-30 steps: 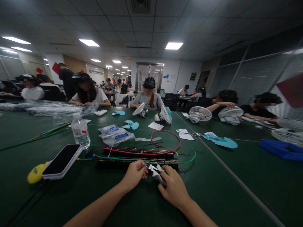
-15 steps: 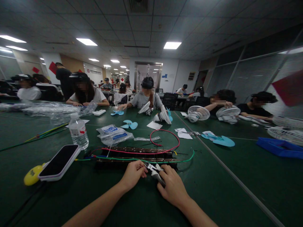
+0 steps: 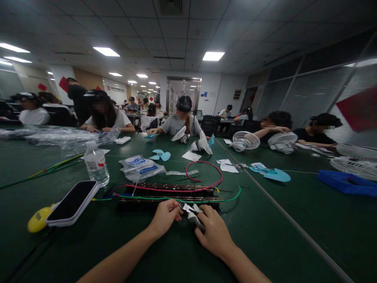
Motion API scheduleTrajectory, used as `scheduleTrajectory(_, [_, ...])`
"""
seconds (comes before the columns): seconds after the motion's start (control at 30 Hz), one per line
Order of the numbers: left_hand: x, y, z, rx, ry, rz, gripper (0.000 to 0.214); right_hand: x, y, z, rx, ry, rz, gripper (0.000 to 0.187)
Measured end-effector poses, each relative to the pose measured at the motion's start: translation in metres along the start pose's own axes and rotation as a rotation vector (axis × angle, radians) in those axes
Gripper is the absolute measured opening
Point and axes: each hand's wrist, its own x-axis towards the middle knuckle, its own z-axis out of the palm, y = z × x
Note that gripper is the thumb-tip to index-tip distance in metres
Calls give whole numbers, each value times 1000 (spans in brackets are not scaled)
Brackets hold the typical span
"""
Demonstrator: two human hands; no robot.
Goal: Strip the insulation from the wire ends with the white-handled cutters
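My right hand is closed round the handles of small pliers, jaws pointing left. My left hand pinches something thin at the jaws, too small to make out. Both hands rest on the green table, just in front of a long black terminal strip. A red wire loops behind the strip and a green wire runs along it.
A phone lies on a yellow object at the left, with a water bottle behind. Plastic bags, blue fan blades, small white fans and a blue tray lie farther off. Several people sit across the table.
Both hands keep their grip at the pliers and barely shift. The view has moved slightly. A person opposite now holds a blue fan blade.
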Motion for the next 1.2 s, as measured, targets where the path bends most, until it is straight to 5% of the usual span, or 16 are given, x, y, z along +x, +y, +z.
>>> scheduleTrajectory(1.2, [0,-2,1,25,1,-2,7,0,0,0,-8,-18,-3,16])
